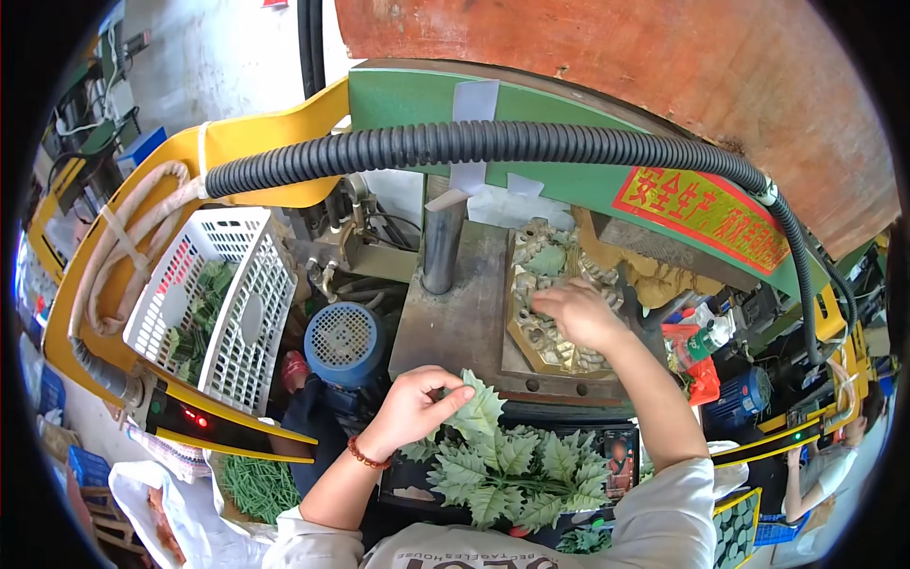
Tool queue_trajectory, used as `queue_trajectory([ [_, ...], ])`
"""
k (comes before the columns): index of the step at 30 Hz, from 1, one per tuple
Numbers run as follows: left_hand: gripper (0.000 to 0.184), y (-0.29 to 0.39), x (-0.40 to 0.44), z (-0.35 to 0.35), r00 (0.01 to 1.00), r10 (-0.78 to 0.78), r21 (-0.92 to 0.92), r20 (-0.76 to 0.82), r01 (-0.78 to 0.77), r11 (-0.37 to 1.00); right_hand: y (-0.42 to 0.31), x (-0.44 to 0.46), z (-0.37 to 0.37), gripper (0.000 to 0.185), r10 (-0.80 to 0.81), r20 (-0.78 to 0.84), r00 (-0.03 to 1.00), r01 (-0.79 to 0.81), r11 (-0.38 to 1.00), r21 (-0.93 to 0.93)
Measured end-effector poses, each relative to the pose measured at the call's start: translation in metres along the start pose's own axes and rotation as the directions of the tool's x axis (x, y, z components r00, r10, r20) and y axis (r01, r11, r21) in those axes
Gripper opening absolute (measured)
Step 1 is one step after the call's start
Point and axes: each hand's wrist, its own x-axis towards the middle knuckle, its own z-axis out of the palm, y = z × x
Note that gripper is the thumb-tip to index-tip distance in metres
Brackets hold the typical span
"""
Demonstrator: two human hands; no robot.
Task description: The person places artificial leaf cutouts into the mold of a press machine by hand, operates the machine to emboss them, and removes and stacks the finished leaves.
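My left hand [414, 406] is closed, thumb against fingers, on a pale green toothed leaf [480, 410], in front of the press. A pile of similar leaves [521, 467] lies just below it, near my body. Over the brass-coloured metal mould [561, 353] on the press bed, my right hand [574, 311] reaches down with its fingers bent and pressed together. Whatever is between those fingertips is too small or hidden to name. Another green leaf [547, 261] lies on the far part of the mould, beyond my right hand.
A white plastic basket [251, 318] with dark green leaves stands at the left, beside a blue motor [343, 339]. A steel post [442, 248] rises from the press bed. A black corrugated hose [474, 142] arches across the green frame. Green stems [258, 486] fill a bag at lower left.
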Motion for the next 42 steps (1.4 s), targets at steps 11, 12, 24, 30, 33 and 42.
queue_trajectory([
  [11,0.009,0.028,0.033,0.009,0.969,0.244,0.177,-0.048,-0.232,0.957,-0.070,-0.020,-0.071,0.012,-0.006,-0.073,0.997,0.028,0.949,0.315],
  [12,0.009,0.021,0.034,0.005,0.967,0.250,0.173,-0.044,-0.239,0.955,-0.052,-0.026,-0.067,0.012,0.141,-0.144,0.980,-0.076,0.921,0.383],
  [24,0.013,-0.002,0.017,-0.004,0.972,-0.044,0.060,-0.231,0.059,0.996,0.101,-0.035,0.073,0.035,0.813,-0.134,0.567,0.013,0.154,0.988],
  [30,0.014,-0.007,0.015,0.004,0.982,-0.020,0.054,-0.189,0.031,0.998,0.095,-0.029,0.050,0.040,0.748,0.037,0.663,0.385,-0.383,0.840],
  [33,0.014,-0.011,0.010,-0.003,0.980,-0.048,0.046,-0.195,0.058,0.997,0.101,-0.016,0.039,0.042,0.659,0.088,0.747,0.481,-0.628,0.611],
  [42,0.012,-0.015,0.005,-0.005,0.984,-0.016,0.008,-0.175,0.017,1.000,0.120,0.026,0.035,0.043,0.334,-0.150,0.931,-0.284,0.917,0.282],
])
